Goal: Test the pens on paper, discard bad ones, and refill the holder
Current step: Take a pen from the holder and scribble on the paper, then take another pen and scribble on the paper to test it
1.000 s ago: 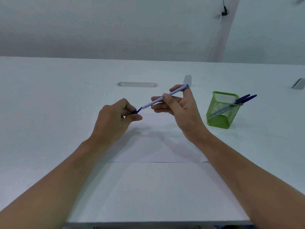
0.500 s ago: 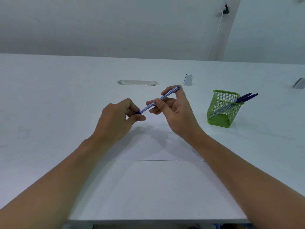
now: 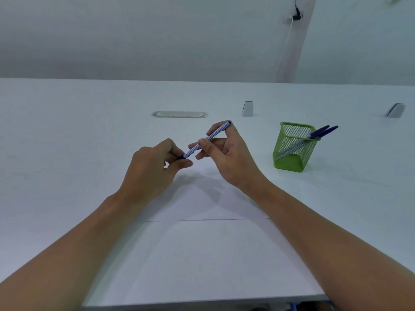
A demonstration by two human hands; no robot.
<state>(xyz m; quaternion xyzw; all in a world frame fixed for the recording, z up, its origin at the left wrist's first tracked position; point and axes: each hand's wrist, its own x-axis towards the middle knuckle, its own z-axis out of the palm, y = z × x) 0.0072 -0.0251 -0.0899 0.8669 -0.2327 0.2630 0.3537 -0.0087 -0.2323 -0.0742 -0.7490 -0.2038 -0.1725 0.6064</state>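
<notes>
A blue-and-white striped pen (image 3: 207, 139) hangs slantwise above a white sheet of paper (image 3: 202, 207). My right hand (image 3: 226, 158) grips its barrel near the upper end. My left hand (image 3: 152, 169) pinches the pen's lower end, where the dark blue cap sits between thumb and fingers; whether the cap is on or off the tip is hidden. To the right stands a green mesh holder (image 3: 294, 147) with two blue-capped pens (image 3: 321, 133) leaning out to the right.
A white table (image 3: 67, 153) carries everything. At the back are an oval cable grommet (image 3: 179, 114) and two small grey brackets (image 3: 247, 109), (image 3: 395, 110). The table's near edge runs along the bottom. A white cable hangs on the wall (image 3: 285, 48).
Both hands with the pen have shifted slightly left and nearer. My left fingers have closed further over the pen's lower, capped end.
</notes>
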